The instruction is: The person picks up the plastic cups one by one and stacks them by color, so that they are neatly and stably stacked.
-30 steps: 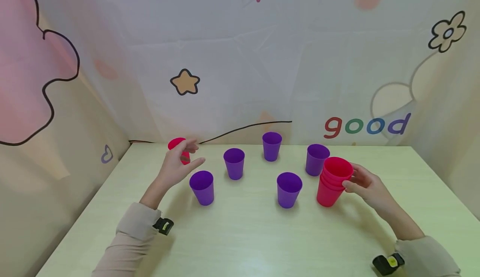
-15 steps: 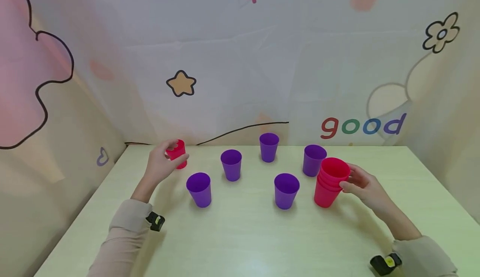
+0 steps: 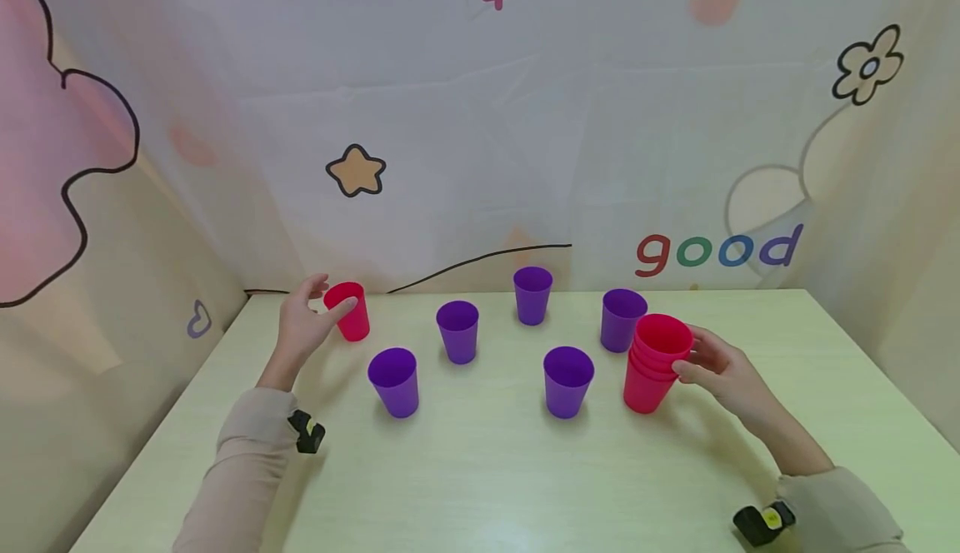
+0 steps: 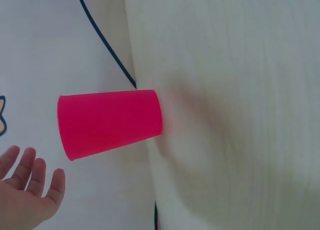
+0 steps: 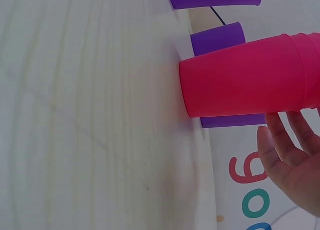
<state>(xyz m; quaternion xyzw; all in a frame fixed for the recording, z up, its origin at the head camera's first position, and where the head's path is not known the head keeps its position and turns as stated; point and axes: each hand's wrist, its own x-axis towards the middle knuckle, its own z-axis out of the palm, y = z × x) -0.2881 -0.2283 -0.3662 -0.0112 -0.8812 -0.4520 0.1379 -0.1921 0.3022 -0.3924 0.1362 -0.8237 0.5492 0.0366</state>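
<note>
At the back left of the table, a single red cup point(image 3: 354, 320) stands upright. My left hand point(image 3: 303, 326) is at its left side, with the thumb across the front of the rim in the head view. In the left wrist view the fingers point(image 4: 38, 177) are spread and apart from the cup point(image 4: 110, 122). On the right, my right hand point(image 3: 726, 376) holds a stack of nested red cups point(image 3: 649, 378) near the top, thumb in front and fingers behind. The right wrist view shows fingertips point(image 5: 272, 122) against the stack's side.
Several purple cups stand upright between the hands: front left point(image 3: 394, 385), middle left point(image 3: 458, 333), back point(image 3: 532, 296), front right point(image 3: 567, 382). Another purple cup point(image 3: 621, 320) is right behind the red stack. A printed cloth point(image 3: 465, 137) hangs along the table's back edge.
My left hand has moved left, from in front of the single red cup to its left side, leaving the cup more exposed. The right hand stays at the stack. The head view has shifted slightly.
</note>
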